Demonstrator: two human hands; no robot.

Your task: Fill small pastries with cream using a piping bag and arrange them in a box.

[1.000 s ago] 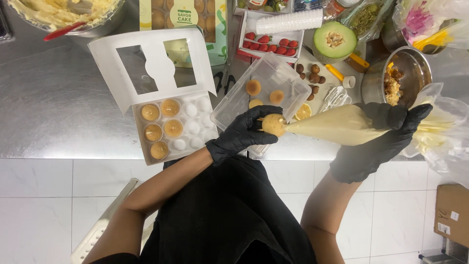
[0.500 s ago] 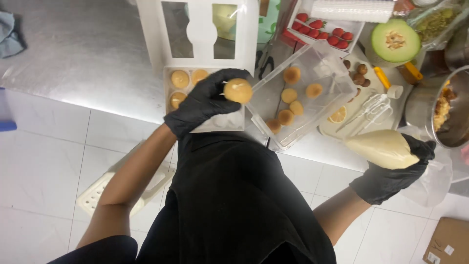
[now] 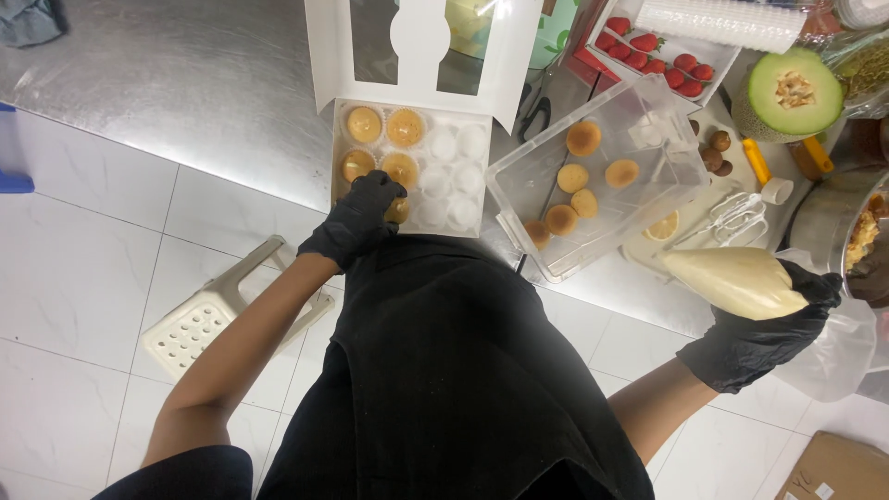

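Note:
My left hand (image 3: 356,220), in a black glove, presses a small round pastry (image 3: 399,210) into a cup of the white box (image 3: 460,159) on the steel counter. The box holds several filled pastries in its left columns; its windowed lid stands open behind. My right hand (image 3: 759,338), also gloved in black, grips a cream-filled piping bag (image 3: 733,281) off the counter's edge, tip pointing left. A clear plastic tub (image 3: 639,139) with several plain pastries sits between the two hands.
A tray of strawberries (image 3: 662,51), a halved green melon (image 3: 795,90), a whisk (image 3: 732,218) and a metal bowl (image 3: 824,218) crowd the counter's right side. A white plastic stool (image 3: 208,319) stands on the tiled floor. A cardboard box (image 3: 833,468) lies at bottom right.
My left hand has carried the pastry from the piping bag's tip over to the white box and lowered it into a cup. The right hand has drawn the bag back from the counter.

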